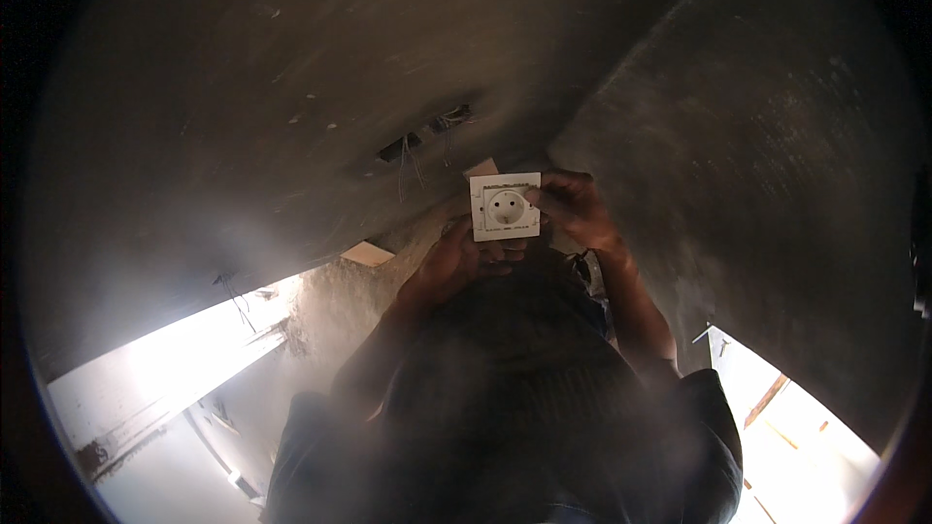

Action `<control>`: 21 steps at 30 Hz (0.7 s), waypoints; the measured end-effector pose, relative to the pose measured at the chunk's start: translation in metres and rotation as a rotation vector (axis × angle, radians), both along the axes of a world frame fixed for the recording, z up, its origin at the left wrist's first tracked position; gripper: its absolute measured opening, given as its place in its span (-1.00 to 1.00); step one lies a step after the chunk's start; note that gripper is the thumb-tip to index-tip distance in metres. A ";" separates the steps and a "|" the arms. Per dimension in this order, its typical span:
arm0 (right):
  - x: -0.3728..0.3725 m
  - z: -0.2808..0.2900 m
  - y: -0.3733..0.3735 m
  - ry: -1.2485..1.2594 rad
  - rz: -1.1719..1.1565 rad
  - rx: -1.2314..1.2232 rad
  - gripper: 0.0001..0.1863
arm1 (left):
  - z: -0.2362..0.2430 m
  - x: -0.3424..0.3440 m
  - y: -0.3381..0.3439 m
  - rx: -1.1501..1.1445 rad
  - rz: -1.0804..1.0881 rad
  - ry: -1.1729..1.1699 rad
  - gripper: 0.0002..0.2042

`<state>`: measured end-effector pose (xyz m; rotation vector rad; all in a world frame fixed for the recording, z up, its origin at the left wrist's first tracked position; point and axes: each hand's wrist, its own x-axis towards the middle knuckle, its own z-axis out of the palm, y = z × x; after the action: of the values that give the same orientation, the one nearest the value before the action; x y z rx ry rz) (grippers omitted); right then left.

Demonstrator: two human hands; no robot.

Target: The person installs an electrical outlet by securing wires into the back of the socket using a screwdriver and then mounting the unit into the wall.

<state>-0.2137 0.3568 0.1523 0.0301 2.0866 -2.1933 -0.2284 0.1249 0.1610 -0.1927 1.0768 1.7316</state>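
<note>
White wall socket (506, 207) sits near frame centre, face toward us, our left hand (462, 259) closed on its lower left, our right hand (580, 211) pinching its right edge, presumably to steady it.

Socket (506, 207): back hidden. Left fingers (499, 252): partly behind it. Hanging wires (406, 147): too small to count.

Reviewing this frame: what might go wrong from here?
The white socket is supported by the left hand at its lower edge and the right hand at its right side; a slip might drop it. Loose wires hang from the wall nearby and might snag; whether they are live cannot be seen.
</note>
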 end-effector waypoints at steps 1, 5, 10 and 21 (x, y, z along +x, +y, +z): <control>0.001 0.003 0.001 0.020 -0.011 0.024 -0.85 | 0.001 -0.001 0.000 0.027 -0.002 -0.024 -0.39; 0.002 0.012 0.008 0.246 -0.015 0.162 -0.84 | -0.006 -0.007 -0.001 0.176 0.063 -0.182 -0.38; 0.002 0.000 -0.008 0.328 0.036 0.159 -0.79 | 0.000 -0.009 0.006 0.339 0.282 -0.380 -0.33; -0.018 -0.010 -0.023 -0.203 0.035 -0.016 -0.82 | 0.021 0.010 -0.007 0.132 0.223 -0.258 -0.28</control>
<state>-0.2322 0.3336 0.1421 0.2043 1.9455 -2.0890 -0.2184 0.1177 0.1824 -0.4542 0.7732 1.9078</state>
